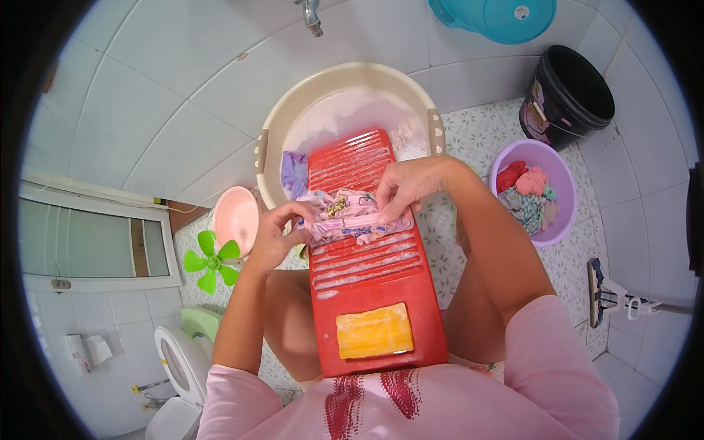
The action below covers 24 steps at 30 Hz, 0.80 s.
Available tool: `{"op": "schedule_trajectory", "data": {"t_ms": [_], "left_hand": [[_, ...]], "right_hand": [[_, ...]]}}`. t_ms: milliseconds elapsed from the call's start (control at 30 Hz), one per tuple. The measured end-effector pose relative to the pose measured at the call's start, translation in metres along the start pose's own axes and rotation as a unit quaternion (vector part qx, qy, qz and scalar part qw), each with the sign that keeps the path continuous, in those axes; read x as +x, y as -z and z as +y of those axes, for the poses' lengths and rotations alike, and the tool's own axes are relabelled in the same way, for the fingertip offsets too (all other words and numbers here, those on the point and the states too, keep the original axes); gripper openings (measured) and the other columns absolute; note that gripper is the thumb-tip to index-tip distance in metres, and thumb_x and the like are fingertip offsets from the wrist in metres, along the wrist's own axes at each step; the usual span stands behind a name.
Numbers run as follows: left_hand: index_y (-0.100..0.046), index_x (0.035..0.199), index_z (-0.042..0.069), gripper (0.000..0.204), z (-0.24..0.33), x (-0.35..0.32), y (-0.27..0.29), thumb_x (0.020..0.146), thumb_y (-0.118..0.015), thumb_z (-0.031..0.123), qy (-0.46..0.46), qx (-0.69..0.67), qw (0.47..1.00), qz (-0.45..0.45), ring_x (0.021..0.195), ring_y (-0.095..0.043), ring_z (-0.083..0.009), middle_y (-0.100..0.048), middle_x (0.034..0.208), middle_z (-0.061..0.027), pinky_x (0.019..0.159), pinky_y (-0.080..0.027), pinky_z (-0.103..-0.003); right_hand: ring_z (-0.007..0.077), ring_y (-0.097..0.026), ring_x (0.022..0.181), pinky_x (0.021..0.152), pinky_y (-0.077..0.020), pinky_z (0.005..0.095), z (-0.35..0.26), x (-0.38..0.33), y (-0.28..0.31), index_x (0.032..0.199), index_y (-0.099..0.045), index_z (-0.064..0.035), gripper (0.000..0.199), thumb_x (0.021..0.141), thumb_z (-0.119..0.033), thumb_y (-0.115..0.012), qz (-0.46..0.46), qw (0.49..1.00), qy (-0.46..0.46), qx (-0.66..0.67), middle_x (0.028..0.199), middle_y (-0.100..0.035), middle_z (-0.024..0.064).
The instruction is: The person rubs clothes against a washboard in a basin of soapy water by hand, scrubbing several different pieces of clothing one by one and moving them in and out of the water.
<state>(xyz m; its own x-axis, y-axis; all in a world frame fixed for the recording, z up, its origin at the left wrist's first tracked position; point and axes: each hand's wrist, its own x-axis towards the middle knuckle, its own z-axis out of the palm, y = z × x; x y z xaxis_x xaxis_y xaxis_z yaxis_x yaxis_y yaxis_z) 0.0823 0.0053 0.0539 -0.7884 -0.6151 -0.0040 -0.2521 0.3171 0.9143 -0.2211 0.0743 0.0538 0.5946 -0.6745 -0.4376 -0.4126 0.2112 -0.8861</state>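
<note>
A wet pink printed garment (348,215) lies bunched across the ridges of a red washboard (323,290). Its left end is pinched by my left hand (275,233), thumb and fingers closing on the cloth. My right hand (403,189) grips the other end, fingertips pressed on the fabric. The washboard leans from my lap into a cream basin (275,110) of suds, its ridges streaked with foam. On the board's flat near end rests a yellow bar of soap (375,331). A purple cloth (295,174) hangs in the basin by the board's left edge.
Right of the basin stands a lilac tub (562,176) with several clothes, near a black bucket (579,88). A pink bowl (235,216) and a green fan-shaped thing (211,262) are at left. A tap (312,18) projects above; a squeegee mop (598,293) stands right, a toilet (180,363) lower left.
</note>
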Motion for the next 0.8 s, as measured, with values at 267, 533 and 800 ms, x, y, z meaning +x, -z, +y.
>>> {"op": "schedule_trajectory", "data": {"t_ms": [267, 533, 800], "left_hand": [[-0.054, 0.115, 0.003, 0.037, 0.018, 0.017, -0.068, 0.088, -0.059, 0.028, -0.056, 0.379, 0.92, 0.078, 0.102, -0.053, -0.0351, -0.053, 0.11, -0.0179, 0.084, -0.045, -0.042], [-0.054, 0.093, 0.005, 0.032, -0.021, 0.09, -0.09, 0.088, -0.056, 0.036, 0.041, 0.496, 0.856, 0.141, 0.097, -0.055, -0.0352, -0.057, 0.101, -0.018, 0.074, -0.045, -0.05], [-0.061, 0.07, 0.0, 0.029, -0.019, 0.056, -0.066, 0.08, -0.059, 0.027, -0.032, 0.371, 0.924, 0.086, 0.072, -0.055, -0.0358, -0.055, 0.066, -0.0193, 0.066, -0.04, -0.044]], "right_hand": [[0.0109, -0.067, 0.06, 0.047, -0.0425, 0.0213, -0.007, 0.006, -0.012, 0.08, -0.07, -0.0019, 0.026, 0.081, -0.028, -0.071, -0.058, 0.997, -0.055, -0.003, 0.066, -0.066, 0.0041], [0.0171, -0.065, 0.062, 0.053, -0.0481, 0.0332, 0.022, 0.028, 0.001, 0.08, -0.068, -0.0016, 0.015, 0.069, -0.012, -0.068, 0.241, 0.959, -0.03, -0.142, 0.069, -0.065, 0.0101], [0.026, -0.063, 0.079, 0.067, -0.0495, 0.0355, 0.022, 0.026, 0.003, 0.088, -0.064, -0.0023, 0.03, 0.062, -0.014, -0.075, 0.272, 0.956, -0.055, -0.093, 0.082, -0.065, 0.0137]]}}
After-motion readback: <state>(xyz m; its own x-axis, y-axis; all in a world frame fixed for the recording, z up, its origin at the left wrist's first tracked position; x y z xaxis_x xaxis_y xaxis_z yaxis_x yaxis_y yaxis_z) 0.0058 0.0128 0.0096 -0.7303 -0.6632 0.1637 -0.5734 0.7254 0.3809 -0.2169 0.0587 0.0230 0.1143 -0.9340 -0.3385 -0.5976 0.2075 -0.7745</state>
